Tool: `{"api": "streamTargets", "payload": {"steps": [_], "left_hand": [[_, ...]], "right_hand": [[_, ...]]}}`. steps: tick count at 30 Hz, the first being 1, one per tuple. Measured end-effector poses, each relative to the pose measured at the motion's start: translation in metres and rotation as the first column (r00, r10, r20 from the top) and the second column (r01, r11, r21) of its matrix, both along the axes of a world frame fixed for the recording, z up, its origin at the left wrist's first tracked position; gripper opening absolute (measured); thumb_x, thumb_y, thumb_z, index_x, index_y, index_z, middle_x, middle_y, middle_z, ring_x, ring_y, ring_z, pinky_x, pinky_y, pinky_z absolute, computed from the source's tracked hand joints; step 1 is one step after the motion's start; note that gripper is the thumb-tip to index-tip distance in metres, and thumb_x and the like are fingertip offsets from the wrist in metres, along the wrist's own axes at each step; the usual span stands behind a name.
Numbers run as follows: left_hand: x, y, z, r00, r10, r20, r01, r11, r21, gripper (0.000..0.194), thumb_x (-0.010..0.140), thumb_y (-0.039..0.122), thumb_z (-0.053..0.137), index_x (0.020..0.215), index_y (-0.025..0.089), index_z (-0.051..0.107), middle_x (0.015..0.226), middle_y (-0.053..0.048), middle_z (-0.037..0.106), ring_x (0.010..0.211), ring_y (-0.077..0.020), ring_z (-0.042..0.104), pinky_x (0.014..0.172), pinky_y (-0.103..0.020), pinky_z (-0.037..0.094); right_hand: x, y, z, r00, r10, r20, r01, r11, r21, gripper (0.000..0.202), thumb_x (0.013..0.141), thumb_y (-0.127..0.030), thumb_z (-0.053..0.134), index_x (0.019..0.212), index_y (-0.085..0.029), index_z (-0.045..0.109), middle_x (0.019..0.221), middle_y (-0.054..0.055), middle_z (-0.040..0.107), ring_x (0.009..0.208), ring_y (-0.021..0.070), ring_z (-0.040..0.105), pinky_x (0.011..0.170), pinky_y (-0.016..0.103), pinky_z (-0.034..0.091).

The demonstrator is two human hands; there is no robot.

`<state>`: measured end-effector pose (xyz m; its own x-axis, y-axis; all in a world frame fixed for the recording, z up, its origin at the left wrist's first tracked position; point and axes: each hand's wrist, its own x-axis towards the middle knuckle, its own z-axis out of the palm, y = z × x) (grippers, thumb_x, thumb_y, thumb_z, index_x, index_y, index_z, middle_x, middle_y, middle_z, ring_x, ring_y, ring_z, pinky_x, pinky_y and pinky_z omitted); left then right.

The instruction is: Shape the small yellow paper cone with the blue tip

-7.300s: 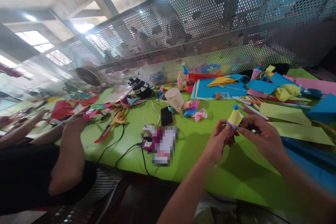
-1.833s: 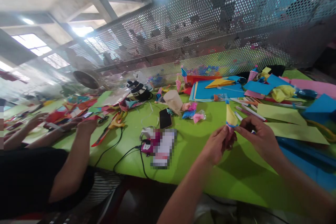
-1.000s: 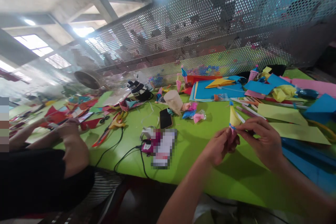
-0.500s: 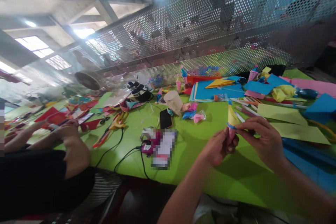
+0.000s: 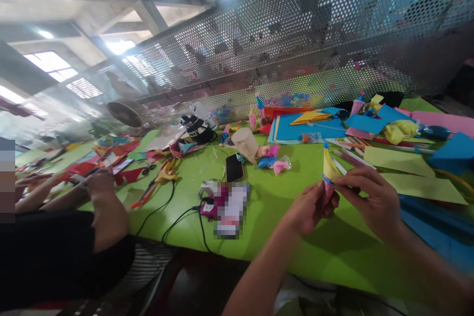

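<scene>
A small paper cone figure [image 5: 329, 167], yellow above and pink below with a blue tip and a blue band round its middle, stands upright over the green table [image 5: 274, 227]. My left hand [image 5: 311, 210] is closed around its pink lower part. From the right, my right hand [image 5: 370, 197] pinches at the blue band, thumb and index finger together. Whether the fingertips hold the band's end or press on it is too small to tell.
Behind lie blue sheets [image 5: 289, 131], pens and yellow paper strips [image 5: 398, 160]. A black phone [image 5: 234, 168], a cream roll [image 5: 245, 143] and a glue gun [image 5: 166, 172] with cables are left of my hands. At far left, a person's arms [image 5: 105, 202] rest over the table.
The cone figure and both my hands have shifted very slightly to the right. At the far left, more of another hand shows.
</scene>
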<state>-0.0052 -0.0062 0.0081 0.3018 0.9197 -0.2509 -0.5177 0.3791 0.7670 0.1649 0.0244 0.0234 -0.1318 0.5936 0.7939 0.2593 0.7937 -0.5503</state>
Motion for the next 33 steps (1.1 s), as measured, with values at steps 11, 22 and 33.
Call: {"api": "streamTargets", "payload": {"steps": [11, 22, 33], "left_hand": [[-0.0008, 0.0023, -0.0016, 1.0, 0.011, 0.021, -0.011, 0.999, 0.03, 0.059, 0.08, 0.073, 0.079, 0.09, 0.021, 0.053, 0.064, 0.003, 0.056, 0.048, -0.0081, 0.037, 0.049, -0.022, 0.022], [0.0009, -0.002, 0.0036, 0.999, -0.034, 0.003, 0.034, 0.998, 0.05, 0.058, 0.083, 0.072, 0.076, 0.082, 0.021, 0.05, 0.065, 0.0, 0.059, 0.049, -0.0078, 0.037, 0.049, -0.022, 0.022], [-0.0002, -0.0001, 0.0035, 0.999, -0.015, 0.032, 0.015, 1.0, 0.017, 0.061, 0.076, 0.073, 0.082, 0.078, 0.02, 0.051, 0.065, 0.001, 0.057, 0.051, -0.0076, 0.037, 0.049, -0.021, 0.023]], "right_hand": [[0.0028, 0.0005, 0.0011, 1.0, 0.02, -0.015, -0.021, 0.999, -0.036, 0.019, 0.093, -0.018, 0.078, 0.104, -0.034, 0.081, 0.093, 0.002, 0.07, 0.085, 0.0191, 0.069, 0.058, 0.029, 0.054], [-0.0005, 0.0009, -0.0006, 1.0, 0.012, 0.016, -0.012, 1.0, -0.004, 0.014, 0.094, -0.018, 0.077, 0.098, -0.031, 0.08, 0.089, 0.002, 0.07, 0.081, 0.0184, 0.069, 0.066, 0.031, 0.058], [-0.0014, -0.0009, 0.0001, 0.999, 0.037, -0.005, -0.037, 0.999, -0.01, 0.023, 0.092, -0.017, 0.079, 0.108, -0.033, 0.081, 0.094, 0.002, 0.072, 0.083, 0.0182, 0.07, 0.065, 0.029, 0.059]]}}
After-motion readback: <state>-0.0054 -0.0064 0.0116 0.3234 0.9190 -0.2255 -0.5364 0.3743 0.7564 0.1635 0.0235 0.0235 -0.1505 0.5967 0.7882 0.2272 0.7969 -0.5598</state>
